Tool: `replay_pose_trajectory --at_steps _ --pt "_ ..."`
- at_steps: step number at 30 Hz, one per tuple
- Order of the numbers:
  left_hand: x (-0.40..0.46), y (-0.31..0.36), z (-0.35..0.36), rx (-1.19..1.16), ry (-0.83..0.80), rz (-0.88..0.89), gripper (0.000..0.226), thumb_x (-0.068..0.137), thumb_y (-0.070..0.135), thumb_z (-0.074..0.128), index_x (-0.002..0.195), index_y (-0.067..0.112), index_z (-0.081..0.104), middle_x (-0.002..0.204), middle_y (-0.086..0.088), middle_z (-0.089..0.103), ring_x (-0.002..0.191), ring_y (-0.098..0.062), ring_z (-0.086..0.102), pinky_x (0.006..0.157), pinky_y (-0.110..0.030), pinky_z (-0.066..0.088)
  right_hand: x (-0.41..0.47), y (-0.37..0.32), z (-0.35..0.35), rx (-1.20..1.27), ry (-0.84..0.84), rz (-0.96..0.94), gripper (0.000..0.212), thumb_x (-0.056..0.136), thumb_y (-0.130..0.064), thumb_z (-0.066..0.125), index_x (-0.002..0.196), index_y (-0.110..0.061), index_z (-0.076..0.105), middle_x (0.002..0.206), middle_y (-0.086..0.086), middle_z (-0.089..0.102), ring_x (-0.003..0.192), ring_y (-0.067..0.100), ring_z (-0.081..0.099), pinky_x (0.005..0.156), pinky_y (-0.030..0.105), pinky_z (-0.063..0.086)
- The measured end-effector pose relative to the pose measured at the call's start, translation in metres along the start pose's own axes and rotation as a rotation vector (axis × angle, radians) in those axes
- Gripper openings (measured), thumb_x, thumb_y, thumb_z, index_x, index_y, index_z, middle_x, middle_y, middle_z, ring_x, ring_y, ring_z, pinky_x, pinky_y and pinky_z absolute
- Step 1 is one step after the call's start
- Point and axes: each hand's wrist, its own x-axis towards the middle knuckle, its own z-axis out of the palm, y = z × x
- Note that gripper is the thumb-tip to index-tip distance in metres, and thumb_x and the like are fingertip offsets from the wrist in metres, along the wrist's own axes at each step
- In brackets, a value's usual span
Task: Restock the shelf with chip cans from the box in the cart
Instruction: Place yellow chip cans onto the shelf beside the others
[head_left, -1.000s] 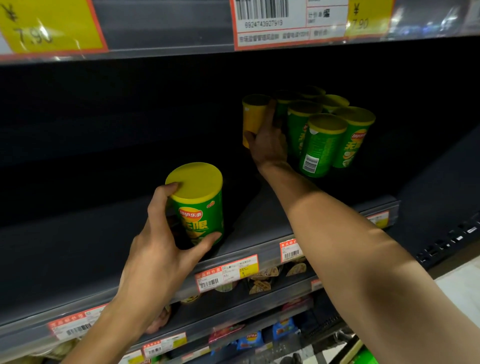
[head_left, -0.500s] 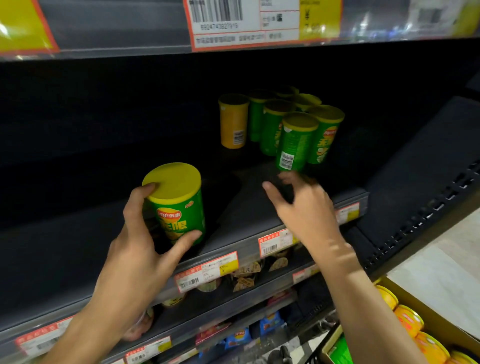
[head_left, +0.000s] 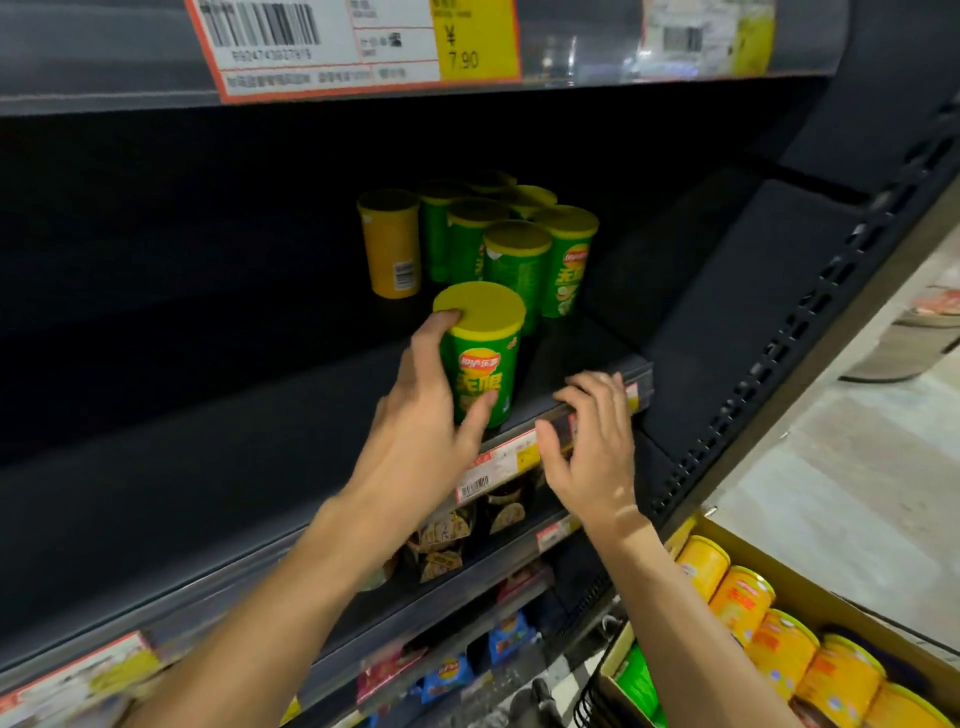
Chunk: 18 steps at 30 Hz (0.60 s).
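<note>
Head view: left hand (head_left: 421, 431) grips a green can (head_left: 480, 358) standing upright at the near edge of the dark shelf (head_left: 218, 441). Index finger lies along the yellow lid rim, thumb presses the label low on the front, other fingers wrap the left side out of sight. Can base sits on the shelf just behind the price rail (head_left: 498, 460).

Right hand (head_left: 592, 447) holds nothing. Fingers are loosely spread and slightly bent, fingertips resting on the rail edge just right of the can, thumb below against the rail face. Not touching the can.

Farther back, right of centre: a cluster of green cans (head_left: 514, 244), upright, packed touching each other, some labels turned away. One yellow can (head_left: 390, 244) stands just left of the cluster, barcode facing out. The held can is near the front of that cluster; can't tell if it touches the nearest one.

Upper shelf edge carries a price tag (head_left: 358, 44) reading 7.90.

Lower shelves hold snack bags (head_left: 441, 540), blurred.

Bottom right: cardboard box (head_left: 810, 587) with a row of yellow cans (head_left: 779, 644) lying on their sides, one green can (head_left: 636, 680) at its left end. Floor (head_left: 857, 467) is light tile to the right.
</note>
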Motion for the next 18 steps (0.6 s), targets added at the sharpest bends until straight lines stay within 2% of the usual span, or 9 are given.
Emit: replay_pose_trajectory --at_steps 5,11,18 --pt "0.030 0.010 0.031 -0.031 -0.022 0.052 0.068 0.092 0.026 0.066 0.137 0.037 0.016 0.132 -0.011 0.050 0.106 -0.029 0.062 0.084 -0.048 0.055 -0.002 -0.001 0.006 -0.006 0.054 -0.010 0.047 0.099 -0.039 0.044 0.105 0.005 0.062 0.114 0.021 0.060 0.116 0.038 0.053 0.111 0.059 0.033" --pt "0.051 0.018 0.058 -0.028 -0.031 0.037 0.068 0.092 0.025 0.066 0.140 0.029 0.018 0.128 -0.013 0.051 0.100 -0.031 0.064 0.079 -0.049 0.056 -0.001 -0.002 0.005 -0.014 0.048 0.001 0.042 0.091 -0.034 0.055 0.103 0.005 0.062 0.109 0.020 0.061 0.113 0.037 0.054 0.114 0.055 0.031" --pt "0.062 0.023 0.072 -0.021 -0.027 -0.006 0.067 0.093 0.025 0.065 0.141 0.028 0.019 0.124 -0.013 0.053 0.097 -0.034 0.063 0.078 -0.046 0.053 -0.001 -0.005 0.004 -0.020 0.044 0.003 0.044 0.089 -0.035 0.056 0.104 0.006 0.062 0.110 0.020 0.061 0.113 0.038 0.054 0.112 0.056 0.033"
